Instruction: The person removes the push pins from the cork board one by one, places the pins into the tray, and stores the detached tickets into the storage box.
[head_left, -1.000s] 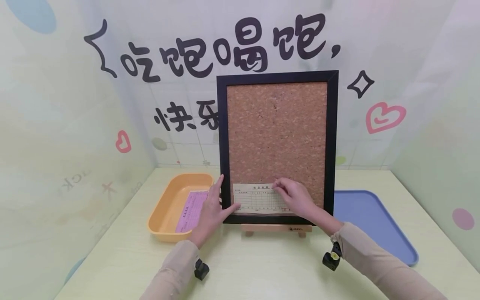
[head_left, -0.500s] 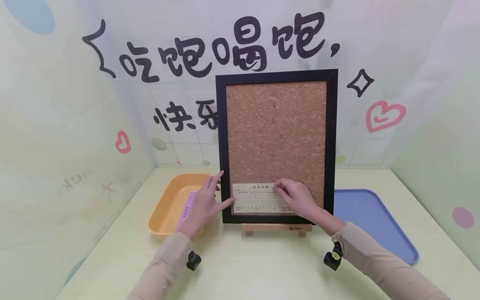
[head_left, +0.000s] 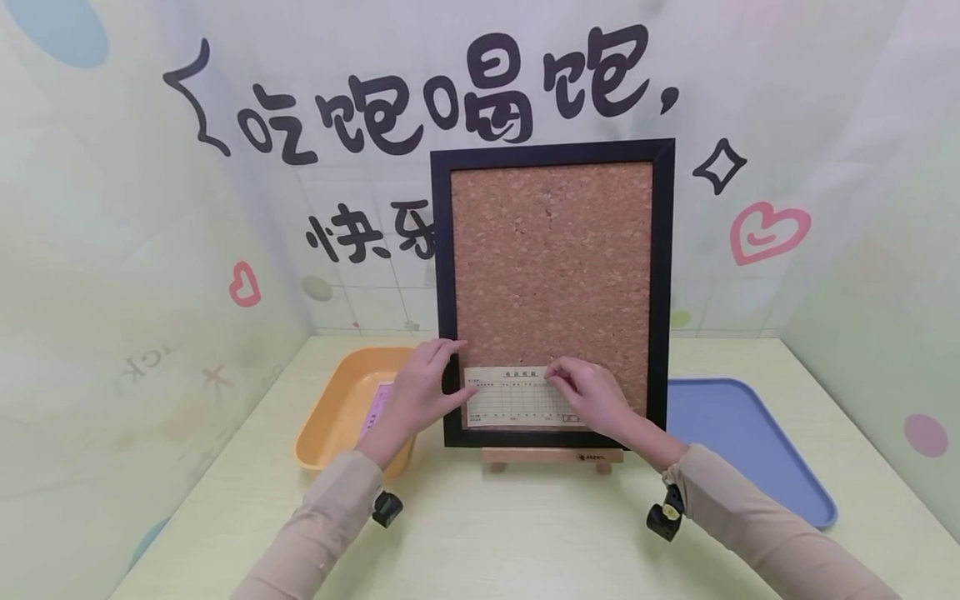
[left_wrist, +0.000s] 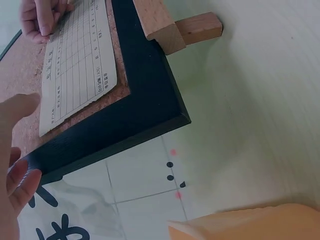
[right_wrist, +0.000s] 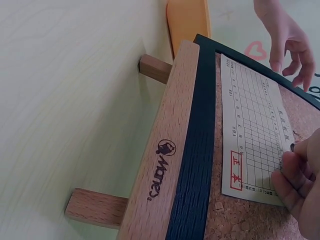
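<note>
In the head view, a cream receipt slip (head_left: 510, 402) lies flat against the lower part of a black-framed cork board (head_left: 553, 258). My right hand (head_left: 595, 395) is at the slip's top edge, right of its middle. In the right wrist view, its thumb and finger pinch a small dark object (right_wrist: 293, 147), mostly hidden, perhaps a pushpin. My left hand (head_left: 426, 388) reaches around the board's left side with fingers spread. Its thumb (left_wrist: 22, 106) is by the slip's upper left corner; whether it touches cannot be told.
The board leans on a small wooden easel (head_left: 551, 456). At left stands an orange bin (head_left: 330, 417) with a purple slip (head_left: 377, 403) inside, partly behind my left arm. A blue tray (head_left: 750, 442) lies at right. Printed sheets line the back and sides.
My left hand drew back left from the slip's lower left corner, then moved up and right to its upper left corner. My right hand stays in place.
</note>
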